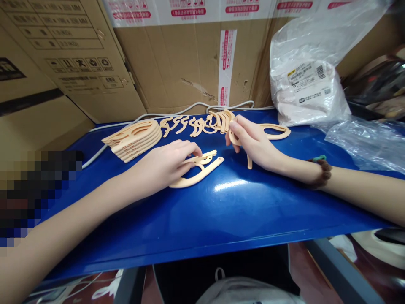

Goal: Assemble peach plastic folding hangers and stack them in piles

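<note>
Two bare hands work over one blue surface (196,219). The left hand (174,160), left of the surface's middle, has its fingers curled nearly closed on a large cream frame (205,171), which lies roughly midway between the far and near edges. One narrow cream bar (209,155) sticks out from under its fingertips; whether it is joined to the frame I cannot tell. The right hand (255,141), nearer the far edge, is mostly closed, thumb against fingers, gripping a curved cream piece (233,138) that the hand largely hides. One cream end (249,162) shows below the palm; I cannot tell if it belongs to that piece. One hair tie (323,173) circles the right wrist.

Toward the far left corner sits one stack of cream frames (139,141), at least four deep, the exact count unclear. Along the far edge, between stack and right hand, runs a row of small curved pieces (184,124), more than six, overlapping. One looped cream frame (281,134) lies just beyond the right hand. One plastic bag (311,97) with white contents stands near the far right, one white cable (161,115) trails along the far edge, and at least two cardboard boxes (186,63) rise behind.
</note>
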`<state>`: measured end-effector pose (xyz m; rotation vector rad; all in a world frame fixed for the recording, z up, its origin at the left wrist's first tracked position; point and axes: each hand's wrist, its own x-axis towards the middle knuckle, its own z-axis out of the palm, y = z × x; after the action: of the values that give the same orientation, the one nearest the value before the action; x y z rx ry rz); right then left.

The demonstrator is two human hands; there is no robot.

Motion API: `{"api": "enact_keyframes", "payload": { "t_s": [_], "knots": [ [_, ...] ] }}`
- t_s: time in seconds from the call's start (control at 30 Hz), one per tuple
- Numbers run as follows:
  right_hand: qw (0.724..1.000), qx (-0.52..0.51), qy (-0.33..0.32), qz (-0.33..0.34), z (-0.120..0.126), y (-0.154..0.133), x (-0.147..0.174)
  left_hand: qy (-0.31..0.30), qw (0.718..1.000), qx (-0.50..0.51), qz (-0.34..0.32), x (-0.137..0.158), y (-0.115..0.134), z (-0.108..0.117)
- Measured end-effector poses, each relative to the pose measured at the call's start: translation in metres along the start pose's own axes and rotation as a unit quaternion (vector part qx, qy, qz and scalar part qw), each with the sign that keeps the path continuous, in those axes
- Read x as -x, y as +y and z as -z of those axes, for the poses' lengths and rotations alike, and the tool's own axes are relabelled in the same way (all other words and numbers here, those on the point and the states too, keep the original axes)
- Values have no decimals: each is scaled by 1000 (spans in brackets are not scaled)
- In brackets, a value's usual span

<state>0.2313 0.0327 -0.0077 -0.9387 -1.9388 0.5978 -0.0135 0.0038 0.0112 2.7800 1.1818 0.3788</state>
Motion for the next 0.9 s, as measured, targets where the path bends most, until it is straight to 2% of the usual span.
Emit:
{"api": "enact_keyframes", "payload": {
  "t_s": [0.1, 0.2, 0.3, 0.43, 0.73, 0.9],
  "knots": [
    [993, 104, -54, 23, -1, -3, 2, 17, 999, -32, -20, -3, -4, -2],
    [984, 151, -95, 31, -1, -3, 3, 31, 997, -59, -29, -6, -7, -4],
    [980, 115, -147, 71, 0, -4, 4, 46, 995, -85, -31, -7, -11, -6],
    [962, 66, -235, 126, 2, -6, 6, 57, 991, -118, -27, -8, -13, -7],
    [969, 142, -158, 127, 1, -7, 10, 70, 977, -202, -16, -8, -12, -6],
    [967, 161, -156, 119, -1, -10, 11, 62, 975, -214, -13, -7, -6, -4]
  ]
}}
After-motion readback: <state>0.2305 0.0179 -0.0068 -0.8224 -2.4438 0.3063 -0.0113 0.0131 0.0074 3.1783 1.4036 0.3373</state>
